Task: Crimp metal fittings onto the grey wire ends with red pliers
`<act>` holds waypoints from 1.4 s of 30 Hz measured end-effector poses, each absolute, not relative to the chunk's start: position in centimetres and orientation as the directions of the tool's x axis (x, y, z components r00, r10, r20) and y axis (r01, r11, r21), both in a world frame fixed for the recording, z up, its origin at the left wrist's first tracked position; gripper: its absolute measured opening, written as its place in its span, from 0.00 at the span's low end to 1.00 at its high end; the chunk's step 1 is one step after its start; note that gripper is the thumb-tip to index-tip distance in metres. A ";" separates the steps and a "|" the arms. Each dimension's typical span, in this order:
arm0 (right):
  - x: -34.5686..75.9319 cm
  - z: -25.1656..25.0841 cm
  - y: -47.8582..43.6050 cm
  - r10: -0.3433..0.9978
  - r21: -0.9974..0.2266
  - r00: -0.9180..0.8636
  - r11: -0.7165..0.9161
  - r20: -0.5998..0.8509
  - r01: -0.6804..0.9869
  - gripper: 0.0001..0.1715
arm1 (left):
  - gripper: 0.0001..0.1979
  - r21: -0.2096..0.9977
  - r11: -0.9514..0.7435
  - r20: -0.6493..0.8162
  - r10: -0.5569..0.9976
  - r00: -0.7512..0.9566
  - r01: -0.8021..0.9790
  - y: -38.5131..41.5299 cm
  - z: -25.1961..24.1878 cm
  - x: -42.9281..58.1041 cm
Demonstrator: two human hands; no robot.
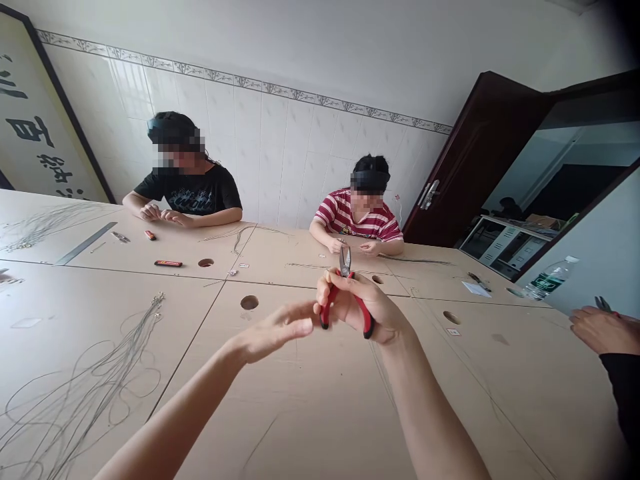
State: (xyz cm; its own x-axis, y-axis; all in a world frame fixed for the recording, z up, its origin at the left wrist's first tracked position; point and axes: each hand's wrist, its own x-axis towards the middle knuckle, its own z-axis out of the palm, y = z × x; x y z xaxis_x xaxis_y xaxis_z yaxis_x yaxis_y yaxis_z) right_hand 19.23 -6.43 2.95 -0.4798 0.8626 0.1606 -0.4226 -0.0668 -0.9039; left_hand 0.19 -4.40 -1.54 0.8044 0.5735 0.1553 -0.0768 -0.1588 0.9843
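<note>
Held up over the table (310,413), my right hand (367,300) is closed around red-handled pliers (346,267). Their grey jaws point up and away from me and look slightly parted. The black-tipped handles are spread, one by my fingers and one at the palm. My left hand (283,327) is just to the left with fingers stretched out, its fingertips close to the pliers' left handle. Whether they touch it I cannot tell. Nothing shows in the left hand. Thin cords (383,373) lie on the table beyond my right forearm.
A bundle of thin cords (110,373) spreads at the left. A metal ruler (87,243), a red-and-black box cutter (169,264) and a plastic bottle (553,279) lie farther off. Two people sit opposite; another person's hand (603,328) is at right. Round holes (249,303) pierce the tabletop.
</note>
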 end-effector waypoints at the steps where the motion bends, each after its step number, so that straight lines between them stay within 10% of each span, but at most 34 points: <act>1: 19.4 2.9 -6.1 0.869 -0.894 -0.466 -0.065 0.168 -0.444 0.10 | 0.28 0.995 -0.087 0.096 0.522 0.848 -0.059 -4.7 -1.9 0.5; 5: 20.4 1.9 -4.8 0.911 -0.848 -0.379 -0.065 0.165 -0.526 0.09 | 0.22 0.984 0.168 -0.007 0.400 0.916 -0.066 -6.8 -1.8 -0.3; 11: 19.2 -0.8 -4.4 0.941 -0.808 -0.322 -0.113 0.100 -0.579 0.11 | 0.30 0.782 0.323 0.346 0.485 0.803 -0.533 -9.2 1.0 -3.0; 17: 17.7 -1.9 -6.5 0.936 -0.829 -0.316 -0.051 0.155 -0.557 0.10 | 0.23 0.465 -0.117 0.362 0.930 0.068 -0.877 -7.7 4.3 -3.7; 23: 18.0 -0.8 -8.6 0.928 -0.910 -0.337 0.009 0.162 -0.415 0.12 | 0.21 0.556 -0.427 0.413 0.887 -0.208 -0.713 -3.2 3.3 -2.7; 29: 17.8 2.0 -9.7 0.899 -0.945 -0.370 0.121 0.234 -0.303 0.13 | 0.24 0.800 -0.430 0.433 0.897 -0.093 -0.419 -0.9 -0.5 -0.8; 34: 18.1 3.4 -7.6 0.885 -0.927 -0.365 0.162 0.288 -0.339 0.11 | 0.27 0.956 -0.284 0.290 0.885 0.363 -0.072 -3.3 -3.0 0.7; 42: 19.1 1.6 -4.2 0.910 -0.817 -0.378 -0.085 0.170 -0.571 0.10 | 0.29 0.898 0.377 0.034 0.458 0.888 -0.229 -8.9 -3.4 1.0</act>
State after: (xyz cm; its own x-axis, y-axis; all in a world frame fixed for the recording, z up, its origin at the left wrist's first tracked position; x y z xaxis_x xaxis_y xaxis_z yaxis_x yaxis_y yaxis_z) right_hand 19.14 -4.24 1.64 -0.3780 0.9101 0.1698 -0.5708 -0.0847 -0.8167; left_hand 1.04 -8.86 -3.37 0.8881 0.4584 0.0338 -0.2286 0.3767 0.8977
